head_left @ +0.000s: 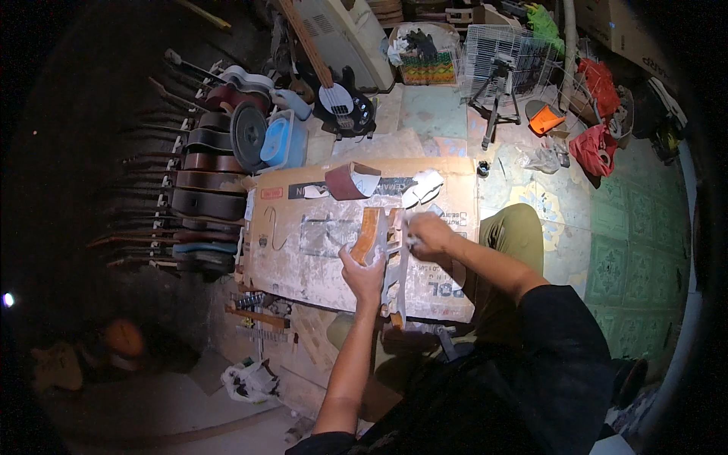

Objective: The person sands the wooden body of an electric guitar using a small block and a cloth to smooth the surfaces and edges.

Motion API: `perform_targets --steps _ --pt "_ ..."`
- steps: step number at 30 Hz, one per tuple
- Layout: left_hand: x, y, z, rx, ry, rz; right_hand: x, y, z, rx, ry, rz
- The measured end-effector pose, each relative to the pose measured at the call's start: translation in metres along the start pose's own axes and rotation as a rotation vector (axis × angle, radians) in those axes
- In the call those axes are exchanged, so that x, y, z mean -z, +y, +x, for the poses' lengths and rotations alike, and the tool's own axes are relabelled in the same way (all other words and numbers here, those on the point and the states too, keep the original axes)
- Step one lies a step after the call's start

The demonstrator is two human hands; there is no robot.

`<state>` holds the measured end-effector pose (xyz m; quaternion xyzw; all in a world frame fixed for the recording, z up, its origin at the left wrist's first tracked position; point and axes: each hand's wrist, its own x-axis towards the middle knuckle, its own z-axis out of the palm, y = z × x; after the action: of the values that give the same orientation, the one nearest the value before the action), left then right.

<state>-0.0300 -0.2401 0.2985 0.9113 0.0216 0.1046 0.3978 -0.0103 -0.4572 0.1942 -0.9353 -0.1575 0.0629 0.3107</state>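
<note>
A dusty wooden piece, apparently an electric guitar body, stands on edge over the cardboard-covered work surface. Its rim shows orange-brown, and hollowed pockets run down the side turned to my right. My left hand is closed round the near part of its rim, thumb and fingers pressed to the wood. Close against the pocketed side is my right hand, fingers curled; a pale bit shows at the fingertips, too small to name. Beyond both hands lie a curled maroon sandpaper sheet and a crumpled white piece.
Several guitars hang in a row at the left. A black bass guitar leans behind the work surface, near a blue tub. A small tripod, a wire cage and red bags stand at the far right.
</note>
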Motion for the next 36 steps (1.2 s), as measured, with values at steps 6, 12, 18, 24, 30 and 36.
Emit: perform_targets --steps 6,12,18,24,30,36 --pt "-0.006 0.004 -0.004 -0.017 -0.028 -0.107 -0.014 0.03 0.02 -0.452 0.613 0.548" --pt "-0.006 0.006 -0.004 0.015 -0.046 -0.132 -0.05 0.004 0.042 -0.524 0.668 0.647" --pt "-0.015 0.012 -0.011 0.008 -0.055 0.004 -0.059 -0.002 0.055 -0.617 0.803 0.525" --pt "-0.021 0.015 -0.014 -0.022 -0.069 0.016 -0.049 0.009 0.062 -0.698 0.805 0.552" --pt "-0.016 0.012 -0.013 -0.037 -0.087 -0.044 -0.059 0.015 0.059 -0.717 0.779 0.524" --pt "-0.014 0.004 -0.01 -0.058 -0.04 -0.026 -0.064 -0.012 0.046 -0.681 0.765 0.557"
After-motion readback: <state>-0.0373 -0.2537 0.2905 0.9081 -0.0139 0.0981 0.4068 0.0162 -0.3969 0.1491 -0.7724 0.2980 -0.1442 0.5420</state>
